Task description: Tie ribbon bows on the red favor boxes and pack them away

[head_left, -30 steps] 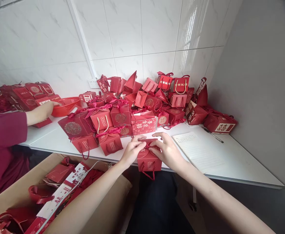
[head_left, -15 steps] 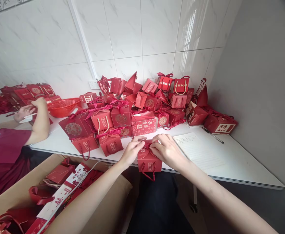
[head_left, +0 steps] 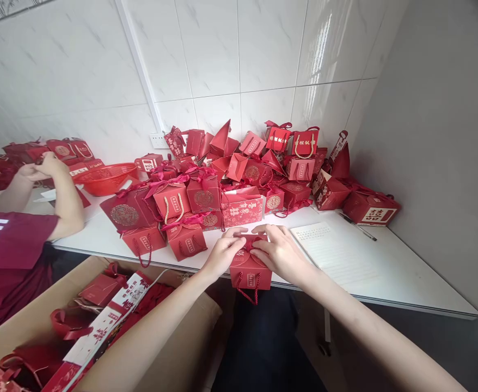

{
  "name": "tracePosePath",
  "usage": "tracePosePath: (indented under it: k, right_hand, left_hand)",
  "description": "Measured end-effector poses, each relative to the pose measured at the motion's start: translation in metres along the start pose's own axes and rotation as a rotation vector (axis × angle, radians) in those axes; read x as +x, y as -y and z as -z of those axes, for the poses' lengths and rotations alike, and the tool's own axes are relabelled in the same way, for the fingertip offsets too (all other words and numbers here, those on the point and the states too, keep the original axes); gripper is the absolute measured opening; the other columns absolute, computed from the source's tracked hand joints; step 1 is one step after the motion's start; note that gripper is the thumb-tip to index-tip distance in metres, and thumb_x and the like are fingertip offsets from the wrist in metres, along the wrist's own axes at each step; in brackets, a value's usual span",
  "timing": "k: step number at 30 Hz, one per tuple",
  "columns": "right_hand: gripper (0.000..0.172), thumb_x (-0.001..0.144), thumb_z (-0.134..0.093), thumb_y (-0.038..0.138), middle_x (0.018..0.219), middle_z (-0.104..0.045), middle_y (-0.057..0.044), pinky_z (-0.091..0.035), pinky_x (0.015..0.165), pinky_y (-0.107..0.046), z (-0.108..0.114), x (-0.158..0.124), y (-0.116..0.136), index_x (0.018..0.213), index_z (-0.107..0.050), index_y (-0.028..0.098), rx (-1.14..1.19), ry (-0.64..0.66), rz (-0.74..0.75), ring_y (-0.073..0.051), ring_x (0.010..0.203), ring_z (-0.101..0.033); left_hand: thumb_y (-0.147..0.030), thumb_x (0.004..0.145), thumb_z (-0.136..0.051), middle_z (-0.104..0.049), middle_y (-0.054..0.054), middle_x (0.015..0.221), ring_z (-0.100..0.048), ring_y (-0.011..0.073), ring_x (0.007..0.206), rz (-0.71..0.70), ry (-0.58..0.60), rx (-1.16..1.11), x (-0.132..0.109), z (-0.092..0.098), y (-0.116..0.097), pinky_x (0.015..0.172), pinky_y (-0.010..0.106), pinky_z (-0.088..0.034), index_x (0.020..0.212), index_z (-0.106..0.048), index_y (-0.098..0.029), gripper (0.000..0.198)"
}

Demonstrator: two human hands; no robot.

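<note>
Ribbon (head_left: pixel 247 246) work here, left hand (head_left: pixel 221 256) and right hand (head_left: pixel 282 253) close together, fingertips of both pinching it atop the red box (head_left: pixel 252 277), right at the white table's (head_left: pixel 414 275) near edge, beside the notebook (head_left: pixel 341 258)!

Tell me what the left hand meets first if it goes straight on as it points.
The left hand would first meet the ribbon on the red box below it, then probably the right hand just beyond; exact depth is unclear.

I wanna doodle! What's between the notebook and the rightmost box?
A pen, on the white table between the notebook and that red box; the head view shows it.
</note>
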State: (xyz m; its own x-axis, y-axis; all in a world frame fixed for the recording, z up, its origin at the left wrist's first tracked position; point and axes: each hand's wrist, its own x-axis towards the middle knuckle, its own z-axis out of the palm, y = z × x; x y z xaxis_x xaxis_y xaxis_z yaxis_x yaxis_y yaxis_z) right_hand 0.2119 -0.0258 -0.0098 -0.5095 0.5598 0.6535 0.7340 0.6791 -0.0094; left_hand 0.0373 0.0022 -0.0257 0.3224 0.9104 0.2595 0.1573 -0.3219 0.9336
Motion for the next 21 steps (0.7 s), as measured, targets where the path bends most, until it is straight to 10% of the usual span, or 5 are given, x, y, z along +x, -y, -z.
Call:
tracePosePath:
  k: [21]
  right_hand:
    - [0.022, 0.089, -0.047, 0.015, 0.111, -0.060, -0.009, -0.035, 0.077, -0.034, 0.012, -0.009, -0.016, 0.077, -0.066, 0.018, -0.138, -0.010, 0.068, -0.018, 0.083, -0.053]
  left_hand:
    - [-0.041, 0.083, -0.046, -0.058, 0.007, 0.099, -0.053, 0.0213, 0.099, -0.068, -0.107, 0.257, -0.003, 0.015, 0.000, 0.093, 0.032, -0.036, 0.061, -0.059, -0.017, 0.035]
